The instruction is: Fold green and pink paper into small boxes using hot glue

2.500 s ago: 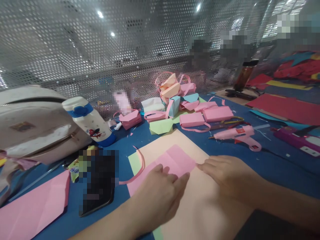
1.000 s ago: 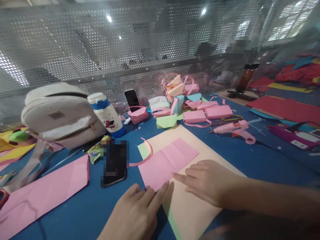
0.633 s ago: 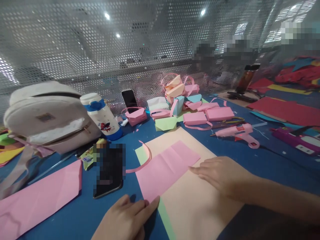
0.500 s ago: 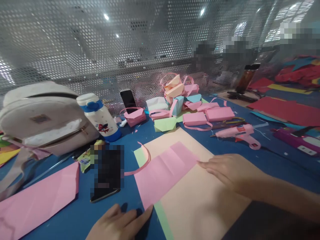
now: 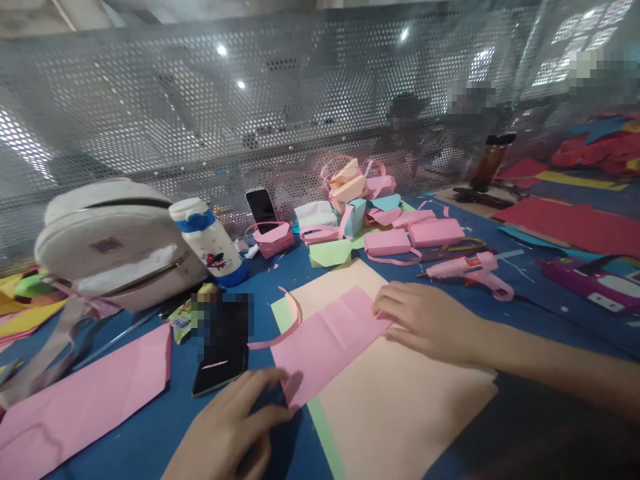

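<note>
A creased strip of pink paper [image 5: 330,340] lies slantwise over a larger peach sheet [image 5: 395,400], and a green sheet [image 5: 325,433] shows along that sheet's left edge. At the strip's near left end, my left hand [image 5: 235,420] has its thumb at the corner and its curled index finger on the short edge. My right hand [image 5: 425,320] grips the far right end, fingers bent over the edge and thumb lower down. A thin curled pink paper strip [image 5: 295,320] rests beside the pink paper's upper left side.
Folded paper bags [image 5: 387,241] are heaped at the back. A pink glue gun [image 5: 470,270] lies right, its cable trailing. At left are a phone [image 5: 223,360], a bottle [image 5: 210,243], a backpack [image 5: 115,247] and a larger pink sheet [image 5: 100,400]. A perforated metal panel [image 5: 200,120] stands behind.
My left hand has gone from a pointing finger at the corner to thumb and finger at the paper's edge. My right hand has moved left, its fingers now bent over the far end.
</note>
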`<action>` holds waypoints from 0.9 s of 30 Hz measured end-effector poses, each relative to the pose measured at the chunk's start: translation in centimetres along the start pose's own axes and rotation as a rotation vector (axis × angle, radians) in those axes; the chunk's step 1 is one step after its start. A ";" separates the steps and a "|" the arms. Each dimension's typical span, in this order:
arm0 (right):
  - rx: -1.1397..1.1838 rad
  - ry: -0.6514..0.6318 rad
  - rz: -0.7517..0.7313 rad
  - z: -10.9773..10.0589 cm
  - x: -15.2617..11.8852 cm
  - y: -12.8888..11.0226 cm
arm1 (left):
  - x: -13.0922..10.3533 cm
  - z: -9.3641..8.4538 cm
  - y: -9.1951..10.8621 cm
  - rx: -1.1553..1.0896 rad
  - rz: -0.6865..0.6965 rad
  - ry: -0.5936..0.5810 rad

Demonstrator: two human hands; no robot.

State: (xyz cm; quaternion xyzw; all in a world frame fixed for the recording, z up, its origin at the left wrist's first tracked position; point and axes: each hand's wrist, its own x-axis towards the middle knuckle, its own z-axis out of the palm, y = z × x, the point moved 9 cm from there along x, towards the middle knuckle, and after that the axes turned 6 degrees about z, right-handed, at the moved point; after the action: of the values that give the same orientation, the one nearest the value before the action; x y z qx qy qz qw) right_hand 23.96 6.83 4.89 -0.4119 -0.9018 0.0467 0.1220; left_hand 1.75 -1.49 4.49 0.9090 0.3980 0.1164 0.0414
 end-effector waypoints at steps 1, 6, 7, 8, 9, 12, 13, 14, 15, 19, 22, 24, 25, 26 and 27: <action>0.049 -0.038 -0.009 0.6 0.4 -0.2 | 0.8 -0.1 -0.3 0.015 -0.018 0.012; 0.198 -0.158 -0.001 1.8 1.2 -0.4 | 4.5 0.9 -1.8 0.046 0.039 0.062; 0.220 -0.166 -0.005 1.5 1.0 -0.4 | 5.0 1.0 -2.3 0.043 0.025 0.078; 0.243 -0.170 -0.007 0.9 0.8 -0.4 | 5.4 1.1 -2.7 0.030 0.021 0.089; 0.267 -0.169 -0.001 0.1 0.4 -0.3 | 5.8 1.2 -3.1 0.016 0.019 0.097; 0.351 -0.152 0.063 -2.7 -0.8 0.4 | 6.5 1.4 -3.7 -0.026 0.030 0.094; 0.379 -0.142 0.094 -3.8 -1.3 0.8 | 6.7 1.4 -3.8 -0.036 0.041 0.087; 0.407 -0.115 0.128 -5.0 -1.6 1.2 | 6.9 1.3 -3.7 -0.045 0.054 0.081; 0.430 -0.102 0.145 -6.1 -2.0 1.4 | 7.1 1.0 -3.7 -0.056 0.060 0.086; 0.485 -0.073 0.118 -10.2 -2.1 1.0 | 7.9 -1.9 -2.8 -0.266 -0.015 0.209; 0.472 -0.024 0.075 -13.1 -0.8 -0.4 | 8.7 -2.3 0.0 -0.831 -0.060 0.147; 0.482 0.011 -0.015 -14.6 0.5 -2.2 | 9.0 -1.8 2.8 -1.238 -0.091 0.074; 0.477 0.019 -0.067 -15.0 1.1 -3.1 | 9.1 -1.5 4.1 -1.364 -0.104 0.042; 0.471 0.002 -0.104 -14.9 1.8 -4.0 | 9.1 -1.2 5.3 -1.450 -0.117 0.006; 0.470 -0.023 -0.137 -14.4 2.5 -4.8 | 9.1 -0.8 6.1 -1.503 -0.137 -0.006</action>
State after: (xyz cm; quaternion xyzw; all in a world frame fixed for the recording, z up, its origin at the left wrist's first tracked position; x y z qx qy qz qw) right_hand 22.62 5.37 20.17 -0.3094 -0.8933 0.2515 0.2073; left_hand 11.87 1.08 7.93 0.6097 0.2668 0.3512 0.6586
